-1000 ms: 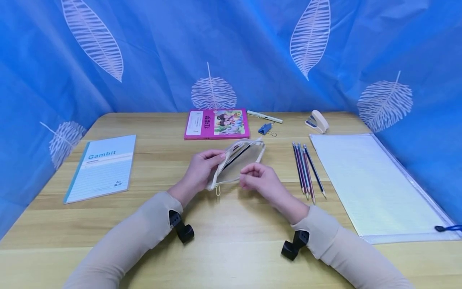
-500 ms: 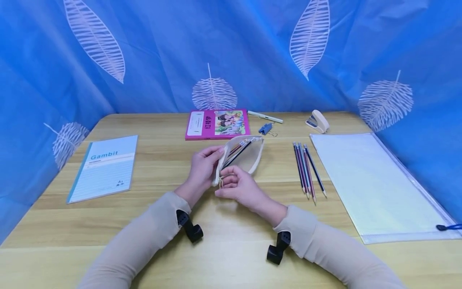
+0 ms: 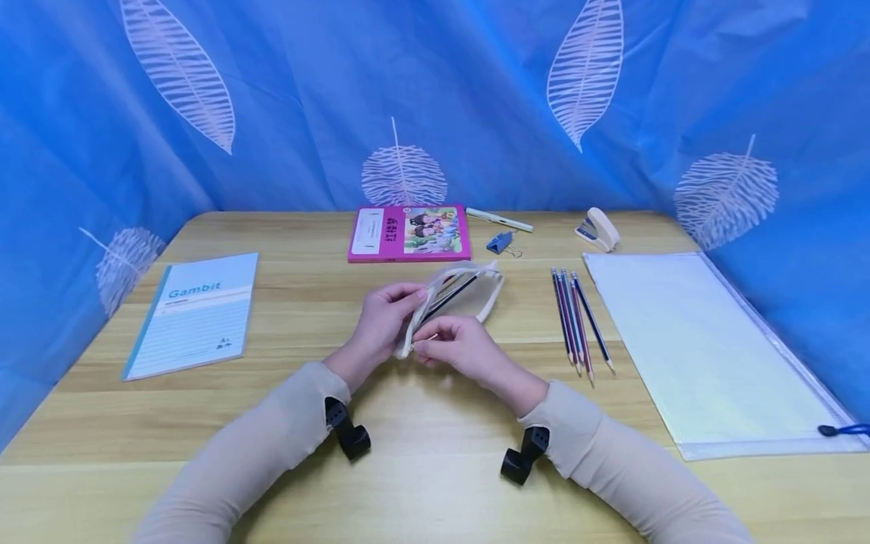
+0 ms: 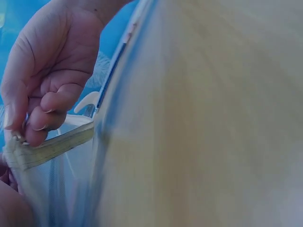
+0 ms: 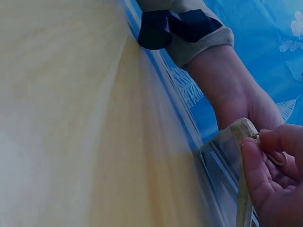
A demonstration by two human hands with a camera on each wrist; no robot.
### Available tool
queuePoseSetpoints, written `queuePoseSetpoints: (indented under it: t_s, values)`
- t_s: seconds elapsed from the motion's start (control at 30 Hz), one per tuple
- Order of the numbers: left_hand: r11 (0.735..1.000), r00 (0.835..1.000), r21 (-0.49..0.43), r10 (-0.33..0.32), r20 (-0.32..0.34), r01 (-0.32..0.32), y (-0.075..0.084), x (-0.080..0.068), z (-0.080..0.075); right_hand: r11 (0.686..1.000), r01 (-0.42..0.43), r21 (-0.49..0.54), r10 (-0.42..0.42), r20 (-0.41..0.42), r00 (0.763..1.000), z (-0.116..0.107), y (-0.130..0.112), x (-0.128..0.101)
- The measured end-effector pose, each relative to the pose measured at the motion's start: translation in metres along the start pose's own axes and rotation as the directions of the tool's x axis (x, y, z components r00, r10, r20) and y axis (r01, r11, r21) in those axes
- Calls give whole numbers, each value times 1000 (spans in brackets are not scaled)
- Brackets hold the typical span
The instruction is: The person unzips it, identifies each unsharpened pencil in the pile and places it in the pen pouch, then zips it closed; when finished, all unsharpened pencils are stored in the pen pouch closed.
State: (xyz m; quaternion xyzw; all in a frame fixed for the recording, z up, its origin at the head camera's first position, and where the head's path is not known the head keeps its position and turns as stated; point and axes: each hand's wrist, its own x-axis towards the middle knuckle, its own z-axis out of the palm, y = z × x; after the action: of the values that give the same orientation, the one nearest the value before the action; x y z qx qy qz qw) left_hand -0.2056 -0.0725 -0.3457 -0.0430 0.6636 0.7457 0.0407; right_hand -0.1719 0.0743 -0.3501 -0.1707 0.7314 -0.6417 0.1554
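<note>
A mesh zip pouch (image 3: pixel 491 293) with cream edging hangs between my hands in the head view, its mouth gaping. Inside lie pencils (image 3: pixel 448 298), partly hidden by the near edge. My left hand (image 3: pixel 382 321) grips the pouch's left end, thumb on top. With thumb and forefinger, my right hand (image 3: pixel 469 349) pinches the zipper pull at the near left corner. In the right wrist view the pull's cord loop (image 5: pixel 282 161) sticks out beside those fingers. The zipper edge (image 4: pixel 61 147) stretches away from the pinch in the left wrist view.
Right of the pouch lie several loose pencils (image 3: pixel 578 325), then a large white zip file bag (image 3: pixel 714 347). Behind are a pink book (image 3: pixel 381 234), a pale pen (image 3: pixel 499 220), a blue binder clip (image 3: pixel 500 242) and a stapler (image 3: pixel 600 229). A notebook (image 3: pixel 193 317) lies left.
My right hand has moved left from the pouch's near edge to its corner and taken hold of the zipper pull. My left hand keeps its grip, and the pouch has shifted slightly.
</note>
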Motion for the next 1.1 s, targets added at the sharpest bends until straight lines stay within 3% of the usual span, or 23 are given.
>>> queuePoseSetpoints:
  t_s: [0.07, 0.17, 0.3, 0.4, 0.53, 0.67, 0.8, 0.93, 1.1]
  values:
    - [994, 998, 108, 3, 56, -9, 4, -4, -7, 1000, 3, 28, -4, 17, 1000, 1, 1, 1]
    - [963, 990, 260, 32, 138, -67, 13, -14, -19, 999, 7, 45, -8, 25, 1000, 2, 2, 3]
    - [922, 981, 363, 67, 182, -130, 20, -28, -34, 998, 14, 66, -15, 13, 1000, 2, 4, 6]
    - [918, 977, 369, 77, 198, -147, 16, -37, -40, 995, 11, 100, -10, -8, 1000, 0, 3, 8]
    - [937, 974, 320, 73, 213, -140, 7, -44, -42, 988, 1, 154, 3, -26, 1000, -2, 2, 11]
    - [947, 977, 297, 65, 205, -126, 2, -43, -41, 977, -8, 211, 20, -54, 998, 1, 1, 15]
    - [940, 978, 319, 60, 198, -122, 0, -39, -41, 969, -10, 247, 31, -83, 996, 3, 0, 19]
    - [934, 985, 341, 47, 163, -101, -4, -35, -40, 970, -10, 242, 32, -88, 996, 2, 1, 22]
    - [926, 992, 370, 24, 124, -69, -7, -33, -38, 987, -21, 160, 37, -101, 994, -2, 1, 23]
